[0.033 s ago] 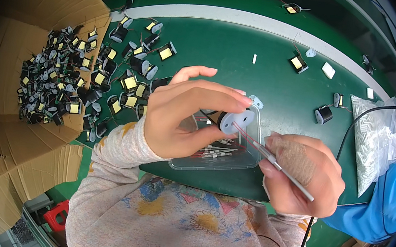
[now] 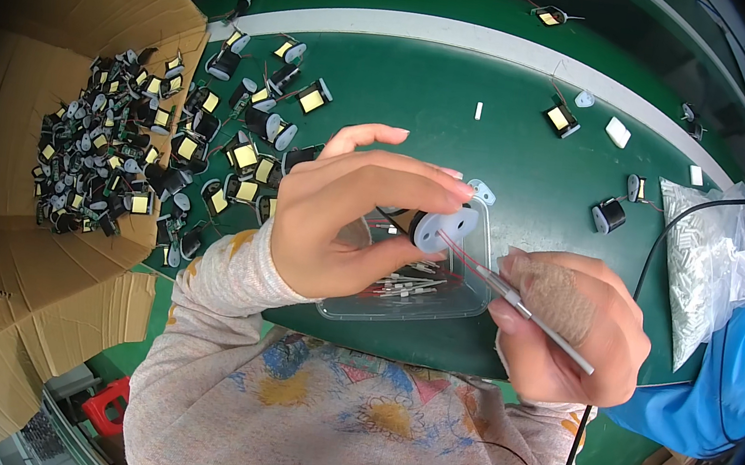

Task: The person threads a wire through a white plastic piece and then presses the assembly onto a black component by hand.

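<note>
My left hand [image 2: 338, 205] pinches a small black cylindrical part with a grey oval end plate [image 2: 448, 230] between thumb and fingers. The plate faces right and has small holes. Thin reddish wires run from it to a slim grey rod [image 2: 556, 337] with a metal collar. That rod is held in my closed right hand [image 2: 572, 325], which has a brown bandage on one finger. Below both hands stands a clear plastic tray [image 2: 399, 316] holding several similar rods with red leads. A loose pale plate [image 2: 482, 191] with holes lies at the tray's far edge.
At left, a cardboard box [image 2: 25, 83] holds a heap of similar black parts. More parts [image 2: 243, 154] lie between it and my left hand. To the right are a clear bag of white pieces [image 2: 704, 276], a black cable [image 2: 664, 235] and blue cloth [image 2: 700, 389].
The rod's free end in my right hand has shifted very slightly up and to the right. My left hand and the part in it stay put.
</note>
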Motion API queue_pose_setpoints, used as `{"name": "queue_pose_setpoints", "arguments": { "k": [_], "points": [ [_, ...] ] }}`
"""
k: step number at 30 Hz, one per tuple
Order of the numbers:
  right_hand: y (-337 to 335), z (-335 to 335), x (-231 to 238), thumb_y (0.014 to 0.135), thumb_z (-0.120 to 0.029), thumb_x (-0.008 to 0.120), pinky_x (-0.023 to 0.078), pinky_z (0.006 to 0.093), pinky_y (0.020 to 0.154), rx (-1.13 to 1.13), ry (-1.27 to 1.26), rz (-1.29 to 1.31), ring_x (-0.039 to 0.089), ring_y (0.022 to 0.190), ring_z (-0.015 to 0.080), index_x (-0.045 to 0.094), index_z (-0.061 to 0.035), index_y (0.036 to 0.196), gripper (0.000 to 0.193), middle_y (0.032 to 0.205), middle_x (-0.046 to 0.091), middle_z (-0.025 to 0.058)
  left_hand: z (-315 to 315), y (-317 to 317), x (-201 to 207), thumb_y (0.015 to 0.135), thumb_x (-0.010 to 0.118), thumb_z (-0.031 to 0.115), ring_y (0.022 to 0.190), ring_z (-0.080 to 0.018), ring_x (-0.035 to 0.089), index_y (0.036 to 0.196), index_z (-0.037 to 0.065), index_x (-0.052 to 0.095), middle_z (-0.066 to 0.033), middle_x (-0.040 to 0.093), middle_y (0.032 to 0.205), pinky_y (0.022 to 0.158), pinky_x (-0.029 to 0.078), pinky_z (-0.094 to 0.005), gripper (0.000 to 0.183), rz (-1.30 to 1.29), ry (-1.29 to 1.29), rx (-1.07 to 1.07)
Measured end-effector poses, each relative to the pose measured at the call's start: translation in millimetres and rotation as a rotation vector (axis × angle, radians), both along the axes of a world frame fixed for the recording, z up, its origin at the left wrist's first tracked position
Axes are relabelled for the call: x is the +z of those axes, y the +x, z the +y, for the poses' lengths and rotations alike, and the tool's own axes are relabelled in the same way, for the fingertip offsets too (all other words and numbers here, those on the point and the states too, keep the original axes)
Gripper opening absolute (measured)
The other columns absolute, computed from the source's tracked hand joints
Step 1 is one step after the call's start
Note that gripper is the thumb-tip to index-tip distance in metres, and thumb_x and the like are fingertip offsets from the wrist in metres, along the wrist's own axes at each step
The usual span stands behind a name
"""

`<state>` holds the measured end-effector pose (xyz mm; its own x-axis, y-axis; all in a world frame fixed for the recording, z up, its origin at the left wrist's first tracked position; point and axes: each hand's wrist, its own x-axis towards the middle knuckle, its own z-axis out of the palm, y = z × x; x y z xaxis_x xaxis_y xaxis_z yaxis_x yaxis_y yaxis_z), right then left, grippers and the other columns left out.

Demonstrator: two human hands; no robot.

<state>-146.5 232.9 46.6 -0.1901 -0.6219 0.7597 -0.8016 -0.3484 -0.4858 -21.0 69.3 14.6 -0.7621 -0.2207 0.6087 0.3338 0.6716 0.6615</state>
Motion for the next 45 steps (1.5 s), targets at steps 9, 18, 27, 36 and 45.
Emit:
{"name": "queue_pose_setpoints", "arguments": {
  "k": [9,18,27,36,45],
  "points": [
    [-3,-4,0,0.060,0.003,0.072,0.052,0.0328,0.057,0.029,-0.019,-0.110,0.064,0.062,0.0281,0.060,0.0061,0.080,0.023,0.070,0.064,0.0184,-4,2,3,0.069,0.075,0.005,0.094,-0.0301,0.064,0.097,0.003,0.055,-0.0166,0.066,0.096,0.095,0.035,-0.0472,0.035,-0.042,-0.071,-0.068],
    [-6,-4,-2,0.054,0.002,0.074,0.052,0.0326,0.057,0.089,-0.081,-0.058,0.064,0.063,0.0283,0.061,0.0064,0.079,0.028,0.073,0.064,0.0177,-4,3,3,0.067,0.076,0.004,0.094,-0.0296,0.064,0.097,0.003,0.055,-0.0165,0.066,0.096,0.095,0.035,-0.0469,0.037,-0.045,-0.056,-0.061],
    [-9,0,1,0.050,0.007,0.072,0.052,0.0326,0.057,0.072,-0.038,-0.025,0.064,0.063,0.0280,0.062,0.0084,0.079,0.031,0.074,0.064,0.0174,-5,4,6,0.066,0.077,0.006,0.093,-0.0293,0.064,0.095,0.003,0.056,-0.0160,0.067,0.093,0.094,0.036,-0.0465,0.036,-0.062,-0.090,-0.045],
    [-6,2,0,0.045,0.008,0.074,0.053,0.0328,0.059,0.100,-0.019,0.004,0.065,0.068,0.0297,0.062,0.0076,0.082,0.039,0.079,0.064,0.0177,-3,3,2,0.063,0.075,0.003,0.094,-0.0225,0.065,0.097,0.005,0.063,-0.0071,0.068,0.097,0.091,0.038,-0.0409,0.036,0.008,-0.013,-0.016],
    [-6,2,1,0.050,0.004,0.075,0.053,0.0328,0.058,0.112,-0.017,-0.048,0.065,0.067,0.0294,0.061,0.0063,0.080,0.033,0.076,0.064,0.0163,-5,4,7,0.067,0.079,0.011,0.091,-0.0298,0.065,0.094,0.002,0.056,-0.0160,0.067,0.092,0.093,0.038,-0.0476,0.037,-0.028,-0.099,-0.047]
  ]
}}
